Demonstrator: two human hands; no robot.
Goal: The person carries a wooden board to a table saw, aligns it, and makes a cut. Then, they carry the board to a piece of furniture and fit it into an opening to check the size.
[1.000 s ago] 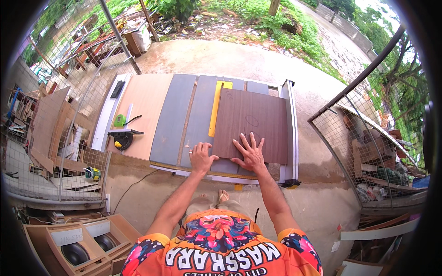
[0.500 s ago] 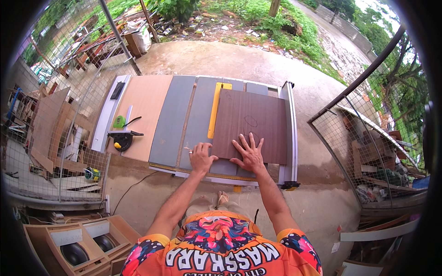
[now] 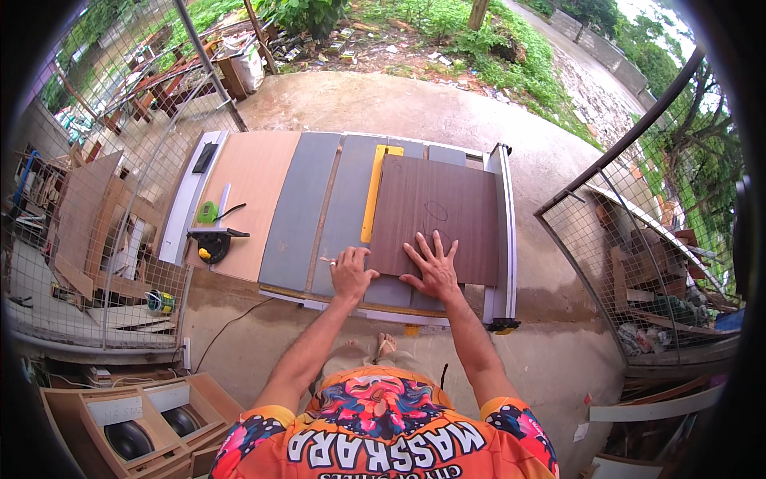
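Observation:
A dark brown wood panel (image 3: 439,191) with a pencilled oval lies flat on a grey table saw top (image 3: 303,199), close beside the fence (image 3: 504,231) on the right. My right hand (image 3: 435,270) rests open on the panel's near part, its fingers spread. At the panel's near left corner, my left hand (image 3: 349,275) lies on the saw top with thumb and fingers apart, holding nothing. Left of the panel runs a yellow insert strip (image 3: 372,195). No blade can be made out.
On the saw's left side sit a black miter gauge (image 3: 214,239) and a green tape measure (image 3: 209,211). Mesh gates (image 3: 144,207) flank the saw, with scrap wood behind them. A wooden speaker cabinet (image 3: 152,423) stands at the lower left. A cable (image 3: 227,323) trails on the floor.

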